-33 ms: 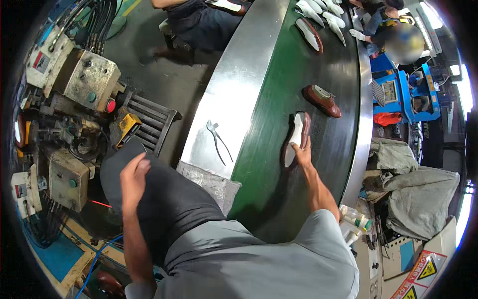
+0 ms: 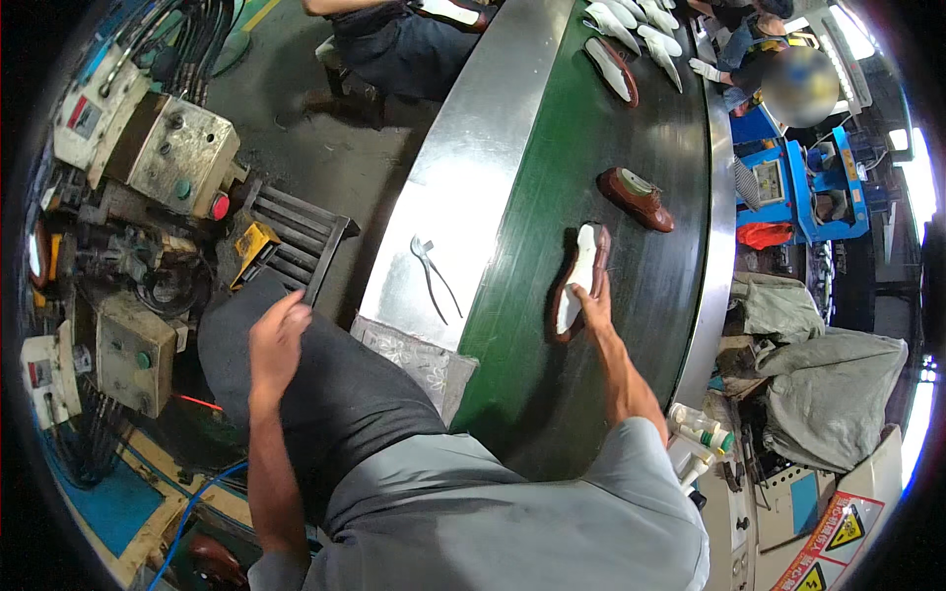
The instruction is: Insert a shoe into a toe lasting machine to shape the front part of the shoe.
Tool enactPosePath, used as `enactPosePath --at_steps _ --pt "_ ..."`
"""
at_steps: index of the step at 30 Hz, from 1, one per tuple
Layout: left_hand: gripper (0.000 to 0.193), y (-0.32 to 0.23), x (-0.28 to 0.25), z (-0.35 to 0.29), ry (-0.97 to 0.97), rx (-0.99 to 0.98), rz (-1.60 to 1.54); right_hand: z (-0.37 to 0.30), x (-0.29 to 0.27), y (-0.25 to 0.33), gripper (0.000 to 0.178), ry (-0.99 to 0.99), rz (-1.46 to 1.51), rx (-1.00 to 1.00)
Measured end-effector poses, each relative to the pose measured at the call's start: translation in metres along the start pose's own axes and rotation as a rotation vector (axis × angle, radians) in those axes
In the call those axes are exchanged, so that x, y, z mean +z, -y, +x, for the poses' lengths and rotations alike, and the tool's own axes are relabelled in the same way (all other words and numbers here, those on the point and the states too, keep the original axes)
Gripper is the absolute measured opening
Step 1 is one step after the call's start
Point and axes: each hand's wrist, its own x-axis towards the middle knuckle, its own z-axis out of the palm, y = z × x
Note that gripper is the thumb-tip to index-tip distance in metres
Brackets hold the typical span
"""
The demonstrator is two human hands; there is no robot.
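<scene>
My right hand [image 2: 595,307] grips a brown leather shoe [image 2: 581,276] near its closer end, with the thumb on its pale underside, which is turned up. The shoe is over the green conveyor belt [image 2: 503,355]; I cannot tell whether it touches the belt. A second brown shoe [image 2: 637,200], laced and upright, sits just beyond it. Above my dark-trousered left thigh, my left hand [image 2: 278,343] is loosely closed, and nothing shows in its fingers. Pincers [image 2: 431,279] with long handles lie on the metal ledge [image 2: 394,305] between my hands.
Farther along the belt lie another brown shoe [image 2: 611,71] and several white shoe forms [image 2: 645,39]. A grey cloth [image 2: 419,364] covers the ledge's near end. At left stand a machine [image 2: 177,153] and a slatted rack [image 2: 301,236]. Two co-workers sit beyond; blue equipment [image 2: 803,187] is right.
My right hand has shifted slightly left and toward me with the shoe. My left hand has moved a little to the right over my thigh.
</scene>
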Motion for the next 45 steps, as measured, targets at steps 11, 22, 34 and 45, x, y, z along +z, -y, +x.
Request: enactPosePath --at_steps 11,22,34,45 --pt "0.065 -0.073 -0.04 0.015 0.112 0.485 0.136 -0.192 0.236 0.219 0.1 1.028 0.248 0.179" --pt "0.041 -0.017 -0.185 -0.122 -0.548 0.298 0.229 -0.279 0.388 0.327 0.101 1.725 -0.006 -0.195" --pt "0.105 -0.049 -0.157 -0.198 -0.271 0.323 -0.156 -0.309 0.456 0.259 0.126 1.315 -0.137 -0.928" --pt "0.096 -0.041 -0.124 -0.157 -0.397 0.29 -0.012 -0.312 0.45 0.241 0.102 1.345 -0.032 -0.661"
